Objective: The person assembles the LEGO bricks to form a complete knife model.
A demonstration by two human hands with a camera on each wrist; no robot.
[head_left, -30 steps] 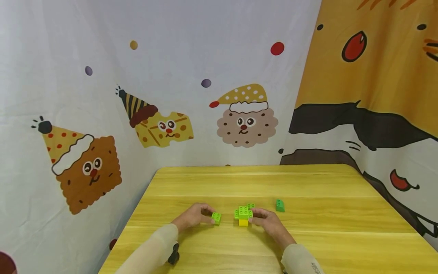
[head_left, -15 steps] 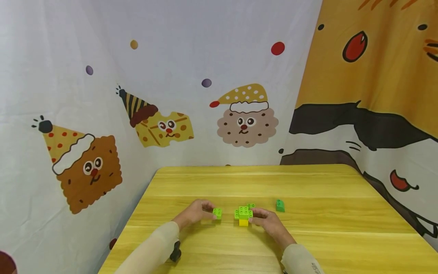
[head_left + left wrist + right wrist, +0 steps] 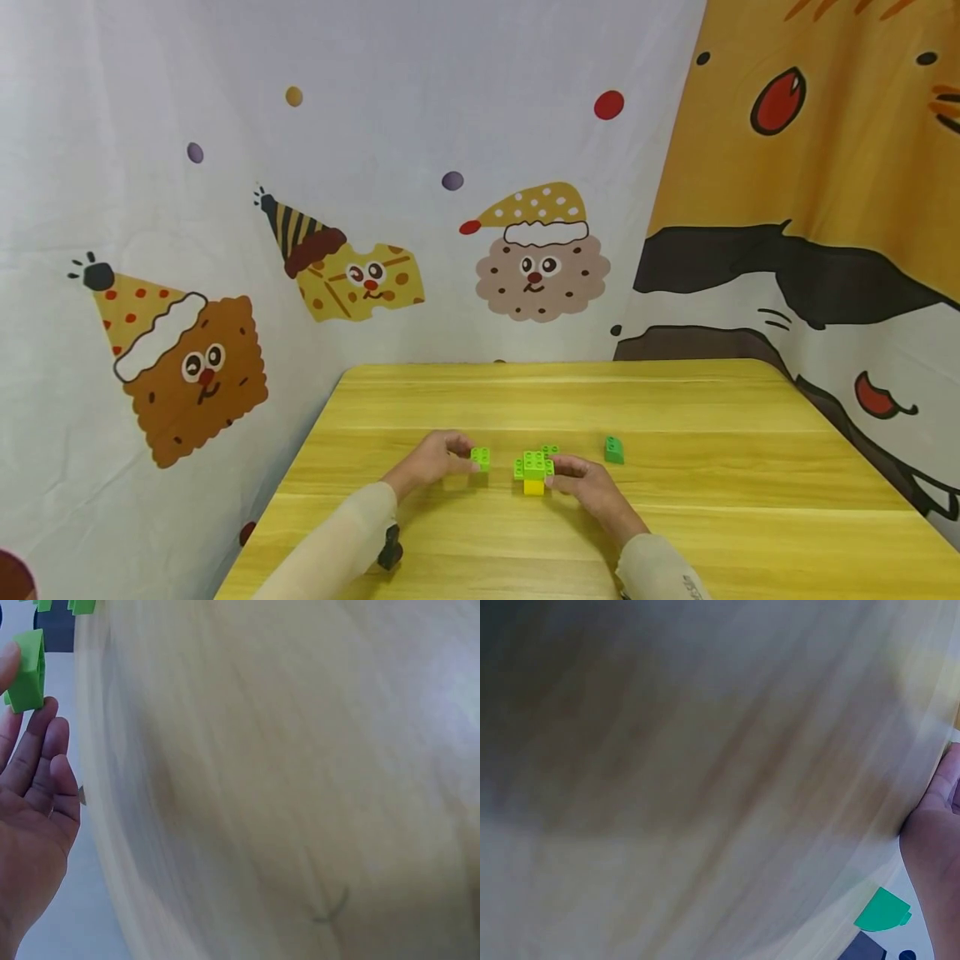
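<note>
Between thumb and fingertips my left hand (image 3: 437,457) pinches a lime-green toy brick (image 3: 481,459) with studs on top; the left wrist view shows the same brick (image 3: 28,673) held off the table. To its right stands a small build of lime-green bricks (image 3: 534,463) on a yellow brick (image 3: 533,487). My right hand (image 3: 592,485) grips that build by its right side, thumb and fingers at the green brick there. Only part of the right hand (image 3: 939,817) shows in the right wrist view, and its fingertips are out of frame.
A darker green brick with a sloped side (image 3: 613,450) lies right of the build, beyond my right hand. The wooden table (image 3: 420,400) reaches back to a printed cloth (image 3: 420,125) hanging behind and at the sides.
My left hand has lifted the lime-green brick and moved it slightly away from me and to the right. The right hand and the build have stayed where they were.
</note>
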